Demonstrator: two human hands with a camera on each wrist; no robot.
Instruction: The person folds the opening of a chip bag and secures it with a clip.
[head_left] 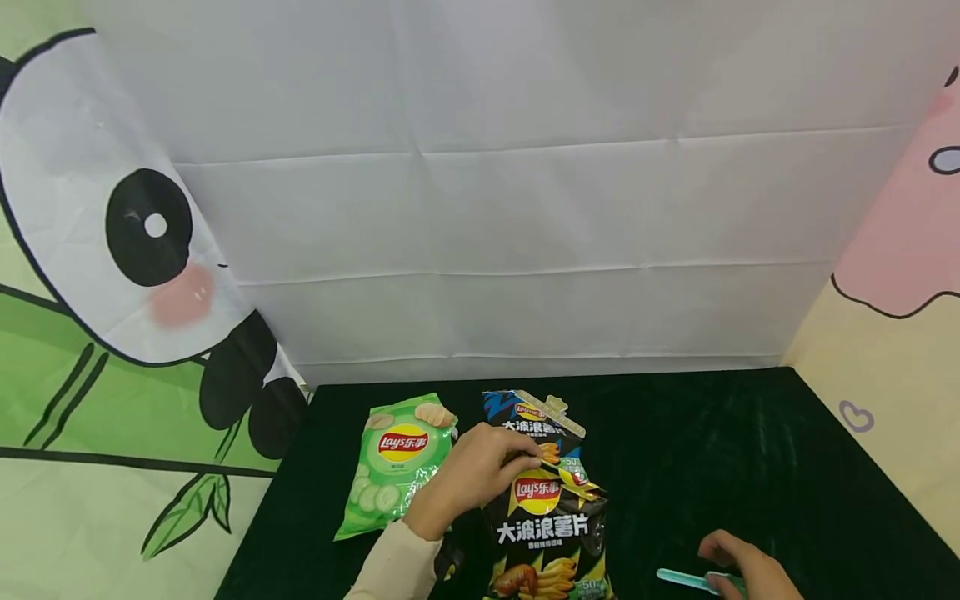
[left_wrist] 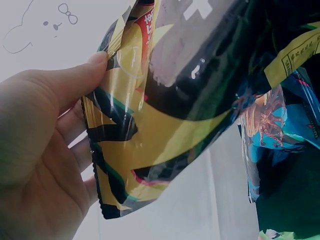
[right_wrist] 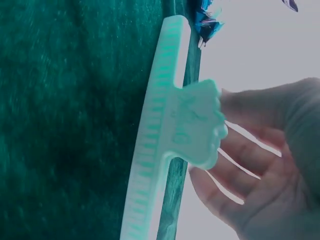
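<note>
My left hand (head_left: 480,468) pinches the top edge of a black Lay's chip bag (head_left: 543,542) between thumb and fingers; the left wrist view shows the bag's yellow-and-black corner (left_wrist: 130,145) hanging from that grip. At the front right, my right hand (head_left: 753,571) holds a teal bag clip (head_left: 682,579) by its wide handle. In the right wrist view the clip's long ridged bar (right_wrist: 152,130) stretches away from the fingers (right_wrist: 245,175), and the handle hides the fingertips. Behind the black bag lies a blue Lay's bag (head_left: 517,421) with a pale clip (head_left: 551,410) across its top.
A green Lay's bag (head_left: 401,467) lies left of the black one, close to my left forearm. Dark green cloth (head_left: 697,450) covers the table. A white curtain (head_left: 525,250) hangs along the back edge, with cartoon-printed cloth on both sides.
</note>
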